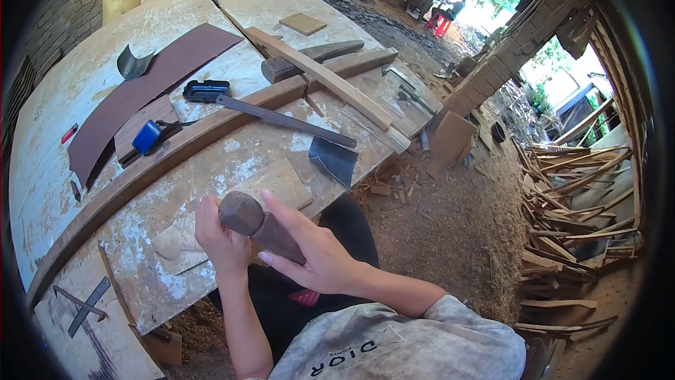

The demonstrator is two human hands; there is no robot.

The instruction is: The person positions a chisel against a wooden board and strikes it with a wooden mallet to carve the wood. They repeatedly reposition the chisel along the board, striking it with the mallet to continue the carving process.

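A dark wooden mallet (279,236) lies in my right hand (318,252), whose thumb and fingers wrap round its thick body. Its blunt end reaches over to my left hand (222,234). That hand is closed in a fist beside the mallet's end, and whatever it grips is hidden. Beneath both hands, a pale board (281,182) with a carved-looking shape rests on the near edge of the worktable (232,144). A curved dark sheet (333,160), perhaps sandpaper, sits just beyond at the table edge.
Across the table run a long curved wooden beam (176,148) and a straight batten (327,81). Near them lie a saw blade (288,121), a second wooden mallet (309,61), a blue tape measure (147,137) and brown sandpaper (151,92). Scrap wood (576,232) piles up at right; a person (457,6) sits far off.
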